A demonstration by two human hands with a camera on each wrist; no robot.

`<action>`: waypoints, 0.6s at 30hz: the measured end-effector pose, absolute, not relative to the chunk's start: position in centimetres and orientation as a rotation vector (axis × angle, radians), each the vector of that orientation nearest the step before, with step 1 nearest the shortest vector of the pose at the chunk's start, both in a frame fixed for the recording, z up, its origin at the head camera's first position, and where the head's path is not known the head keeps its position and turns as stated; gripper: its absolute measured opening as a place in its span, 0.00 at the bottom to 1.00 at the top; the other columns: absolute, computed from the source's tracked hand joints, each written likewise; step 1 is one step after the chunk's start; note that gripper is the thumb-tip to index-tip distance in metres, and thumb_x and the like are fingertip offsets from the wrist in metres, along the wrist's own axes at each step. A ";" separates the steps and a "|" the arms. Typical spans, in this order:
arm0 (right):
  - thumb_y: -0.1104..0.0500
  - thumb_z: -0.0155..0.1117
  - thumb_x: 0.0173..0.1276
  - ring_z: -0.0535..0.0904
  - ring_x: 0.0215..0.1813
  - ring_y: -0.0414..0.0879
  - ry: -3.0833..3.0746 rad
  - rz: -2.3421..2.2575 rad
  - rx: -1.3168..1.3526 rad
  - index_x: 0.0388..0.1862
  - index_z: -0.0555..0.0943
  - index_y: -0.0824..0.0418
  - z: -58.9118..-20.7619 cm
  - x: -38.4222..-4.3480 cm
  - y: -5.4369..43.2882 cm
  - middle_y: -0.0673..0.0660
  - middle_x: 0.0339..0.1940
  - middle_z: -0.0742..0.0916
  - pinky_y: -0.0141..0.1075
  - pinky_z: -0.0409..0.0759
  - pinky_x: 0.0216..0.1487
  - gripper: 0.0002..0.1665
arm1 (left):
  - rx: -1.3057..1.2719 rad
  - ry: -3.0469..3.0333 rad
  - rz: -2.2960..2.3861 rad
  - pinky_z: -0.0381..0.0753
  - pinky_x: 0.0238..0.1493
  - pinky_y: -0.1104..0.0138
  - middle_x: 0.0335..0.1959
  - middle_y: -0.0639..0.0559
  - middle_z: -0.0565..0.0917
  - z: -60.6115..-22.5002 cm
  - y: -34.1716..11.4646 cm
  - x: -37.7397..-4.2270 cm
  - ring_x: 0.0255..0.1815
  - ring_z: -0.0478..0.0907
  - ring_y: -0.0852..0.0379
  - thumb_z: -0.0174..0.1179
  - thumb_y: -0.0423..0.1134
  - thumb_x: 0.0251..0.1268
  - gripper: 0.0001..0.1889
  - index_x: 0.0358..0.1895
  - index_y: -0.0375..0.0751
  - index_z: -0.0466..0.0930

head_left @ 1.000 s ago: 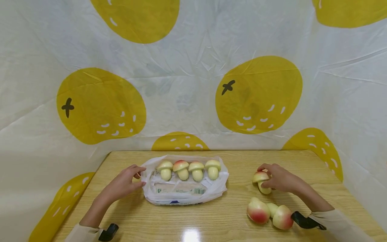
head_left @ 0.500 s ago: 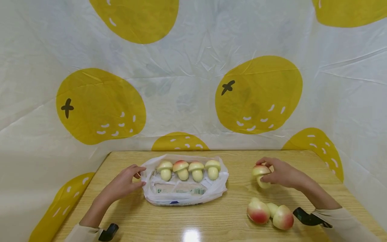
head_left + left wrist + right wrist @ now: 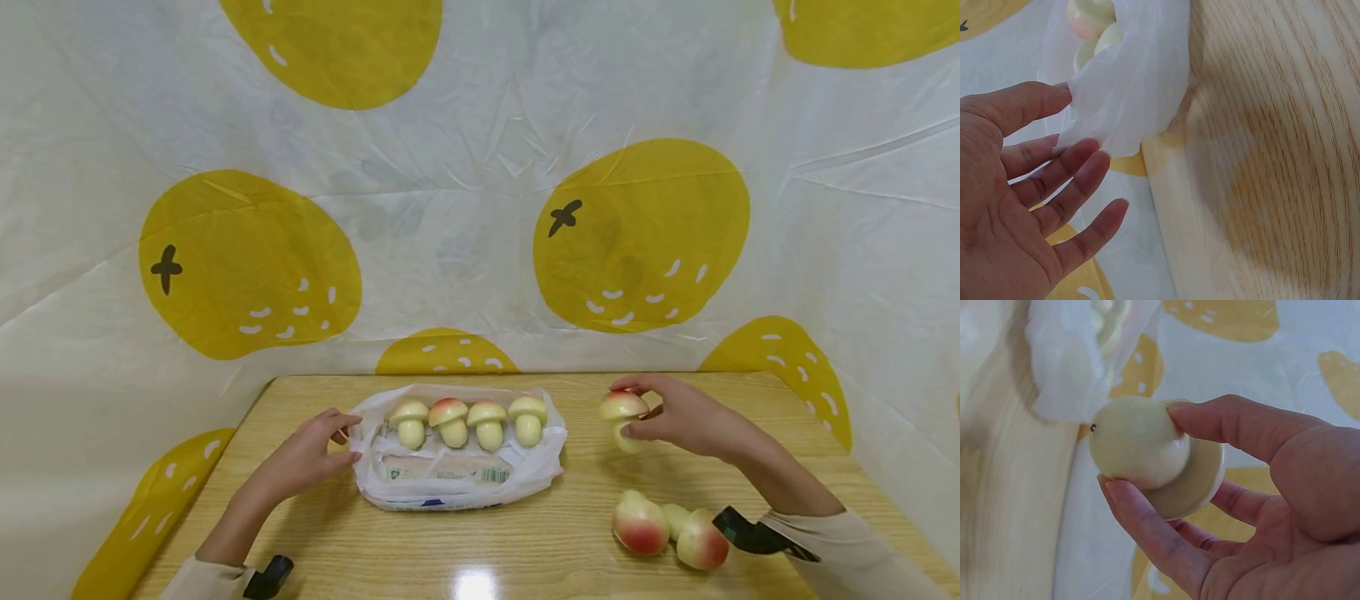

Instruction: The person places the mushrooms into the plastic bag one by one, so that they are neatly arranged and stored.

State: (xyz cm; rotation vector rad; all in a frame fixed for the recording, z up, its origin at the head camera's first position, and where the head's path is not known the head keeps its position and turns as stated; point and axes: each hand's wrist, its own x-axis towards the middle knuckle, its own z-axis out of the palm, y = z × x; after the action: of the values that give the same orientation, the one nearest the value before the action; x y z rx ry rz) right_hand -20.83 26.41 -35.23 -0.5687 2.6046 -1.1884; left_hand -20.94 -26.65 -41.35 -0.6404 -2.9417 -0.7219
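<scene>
I have the mushroom-shaped piece [image 3: 624, 406] clamped, cap up, between thumb and fingers of the right hand [image 3: 675, 417], above the bench [image 3: 555, 550], right of the white bag [image 3: 546, 471]. The right forearm [image 3: 783, 483] slants in from near right. My left hand [image 3: 311, 454], fingers spread apart, touches the bag's left end.

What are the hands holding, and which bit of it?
The right hand holds a mushroom-shaped piece by its stem and cap. The left hand touches the edge of the white bag; whether it grips it, I cannot tell.
</scene>
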 end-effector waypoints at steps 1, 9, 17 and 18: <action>0.55 0.74 0.65 0.85 0.40 0.48 2.602 -1.190 -0.565 0.70 0.72 0.64 -35.0 -20.8 26.1 0.67 0.62 0.78 0.39 0.82 0.37 0.37 | -0.640 -2.942 -0.721 0.83 0.47 0.53 0.43 0.52 0.79 -41.4 -26.6 -20.9 0.45 0.80 0.52 0.71 0.38 0.63 0.26 0.61 0.29 0.79; 0.56 0.74 0.66 0.86 0.43 0.49 2.599 -1.221 -0.613 0.70 0.72 0.64 -33.7 -20.8 23.6 0.67 0.61 0.75 0.39 0.83 0.42 0.36 | -0.642 -2.940 -0.733 0.83 0.46 0.53 0.43 0.51 0.80 -41.2 -26.5 -20.9 0.45 0.80 0.51 0.71 0.38 0.63 0.26 0.61 0.29 0.79; 0.58 0.73 0.67 0.86 0.41 0.50 2.528 -1.338 -0.661 0.70 0.72 0.64 -33.1 -20.8 21.3 0.67 0.60 0.75 0.39 0.83 0.43 0.35 | -0.634 -2.948 -0.734 0.83 0.46 0.54 0.43 0.50 0.80 -41.0 -26.5 -20.8 0.45 0.80 0.51 0.71 0.37 0.63 0.26 0.62 0.28 0.79; 0.59 0.73 0.67 0.86 0.41 0.50 2.513 -1.354 -0.666 0.69 0.72 0.64 -33.1 -20.9 21.0 0.67 0.60 0.75 0.40 0.84 0.43 0.35 | -0.630 -2.953 -0.737 0.83 0.46 0.54 0.43 0.50 0.80 -40.9 -26.4 -20.8 0.45 0.80 0.52 0.71 0.38 0.63 0.26 0.62 0.28 0.79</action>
State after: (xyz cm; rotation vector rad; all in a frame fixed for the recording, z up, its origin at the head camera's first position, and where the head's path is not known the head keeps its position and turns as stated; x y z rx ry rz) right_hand -20.87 21.00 -33.08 -0.6657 2.5132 -1.3537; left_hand -20.77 -26.44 -40.95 -0.6301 -2.9526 -0.7365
